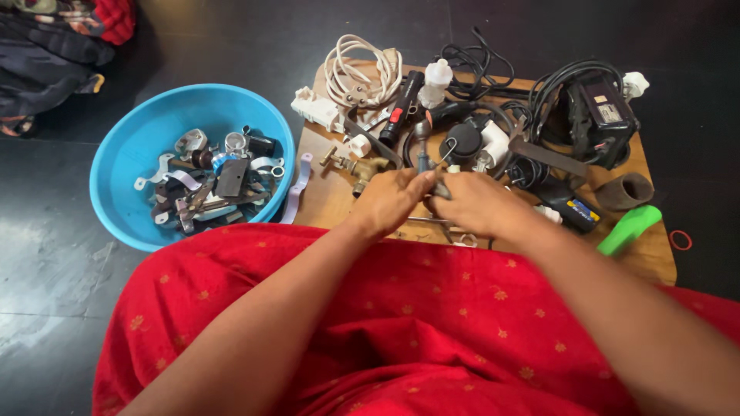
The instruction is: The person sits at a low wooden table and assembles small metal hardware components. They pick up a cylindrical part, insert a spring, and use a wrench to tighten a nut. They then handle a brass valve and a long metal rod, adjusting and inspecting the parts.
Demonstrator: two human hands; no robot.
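Hands (435, 202) pinch a small grey metal tool (423, 150), upright.

I can't make out what my left hand (389, 202) and right hand (474, 204) pinch between them: only a small grey metal piece (426, 163) pokes up past the fingers (422, 183), and its lower part is covered by both hands, so its kind stays unclear to me. My forearms and the red cloth (370, 316) on my lap hide the near edge of the wooden counter (327, 202), and the cloth runs off the bottom of the view. The metal bits in the blue basin (123, 166) are piled too small and tangled to tell apart, and the bundle of dark clothing (46, 46) is cut by the top left corner.
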